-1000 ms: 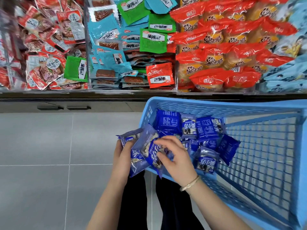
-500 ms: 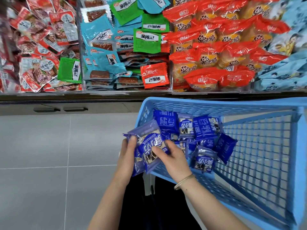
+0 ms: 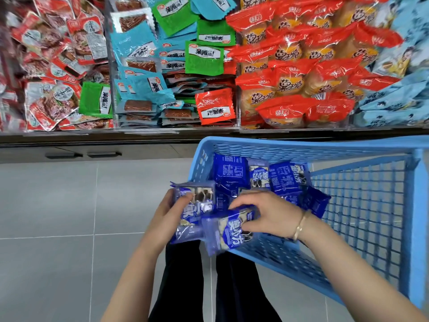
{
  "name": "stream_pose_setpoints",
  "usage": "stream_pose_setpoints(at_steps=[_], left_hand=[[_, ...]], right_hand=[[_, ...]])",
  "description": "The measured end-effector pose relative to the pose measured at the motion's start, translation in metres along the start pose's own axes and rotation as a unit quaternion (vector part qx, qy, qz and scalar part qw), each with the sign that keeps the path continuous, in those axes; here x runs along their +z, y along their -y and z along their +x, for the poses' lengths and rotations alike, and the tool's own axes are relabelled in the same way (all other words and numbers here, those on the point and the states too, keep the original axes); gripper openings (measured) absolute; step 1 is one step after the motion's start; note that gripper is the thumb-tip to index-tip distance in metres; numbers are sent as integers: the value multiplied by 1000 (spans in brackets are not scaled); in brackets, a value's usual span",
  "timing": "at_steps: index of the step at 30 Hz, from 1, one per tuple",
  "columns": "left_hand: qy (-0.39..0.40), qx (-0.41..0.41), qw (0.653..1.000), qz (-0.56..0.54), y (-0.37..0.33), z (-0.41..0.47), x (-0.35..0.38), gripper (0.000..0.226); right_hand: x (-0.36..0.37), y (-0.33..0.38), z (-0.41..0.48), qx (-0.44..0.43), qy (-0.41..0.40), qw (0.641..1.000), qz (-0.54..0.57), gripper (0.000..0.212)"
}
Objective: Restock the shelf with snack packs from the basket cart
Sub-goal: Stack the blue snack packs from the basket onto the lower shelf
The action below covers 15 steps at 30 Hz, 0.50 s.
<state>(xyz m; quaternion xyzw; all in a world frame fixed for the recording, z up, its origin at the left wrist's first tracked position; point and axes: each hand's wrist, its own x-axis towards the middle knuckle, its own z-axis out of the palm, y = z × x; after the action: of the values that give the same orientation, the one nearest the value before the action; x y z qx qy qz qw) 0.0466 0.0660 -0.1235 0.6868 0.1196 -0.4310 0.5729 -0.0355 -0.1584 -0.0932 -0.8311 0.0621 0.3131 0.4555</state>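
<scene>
A light blue mesh basket cart (image 3: 380, 205) stands at the right, with several dark blue snack packs (image 3: 229, 170) piled in its near-left corner. My left hand (image 3: 171, 214) grips a stack of blue packs (image 3: 197, 205) over the cart's left rim. My right hand (image 3: 267, 214) pinches another blue pack (image 3: 229, 231) by its top edge, just beside the stack and over the cart's front rim. The shelf (image 3: 176, 132) runs across the top, its clear bins full of snack packs.
The shelf bins hold red packs (image 3: 53, 66) at left, teal and green packs (image 3: 162, 66) in the middle, orange-red bags (image 3: 301, 66) and pale blue bags (image 3: 399, 94) at right. Grey tiled floor (image 3: 69, 228) spreads at left. My dark trouser legs (image 3: 183, 287) are below.
My right hand has let go of the stack and picked another blue pack from the cart. My left hand keeps the stack, now a little higher.
</scene>
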Motion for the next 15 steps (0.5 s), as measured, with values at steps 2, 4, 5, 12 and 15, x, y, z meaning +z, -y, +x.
stream_pose_setpoints(at_steps=[2, 4, 5, 12, 15], left_hand=[[67, 1, 996, 65, -5, 2, 6, 19], [123, -19, 985, 118, -11, 4, 13, 27], [141, -36, 981, 131, -15, 4, 17, 40], [229, -41, 973, -5, -15, 4, 7, 61], [214, -60, 975, -11, -12, -1, 6, 61]], right_hand=[[-5, 15, 8, -41, 4, 998, -56, 50], [-5, 26, 16, -48, -20, 999, 10, 58], [-5, 30, 18, -44, -37, 996, 64, 60], [18, 35, 27, -30, -231, 959, 162, 65], [35, 24, 33, -31, -272, 946, 174, 54]])
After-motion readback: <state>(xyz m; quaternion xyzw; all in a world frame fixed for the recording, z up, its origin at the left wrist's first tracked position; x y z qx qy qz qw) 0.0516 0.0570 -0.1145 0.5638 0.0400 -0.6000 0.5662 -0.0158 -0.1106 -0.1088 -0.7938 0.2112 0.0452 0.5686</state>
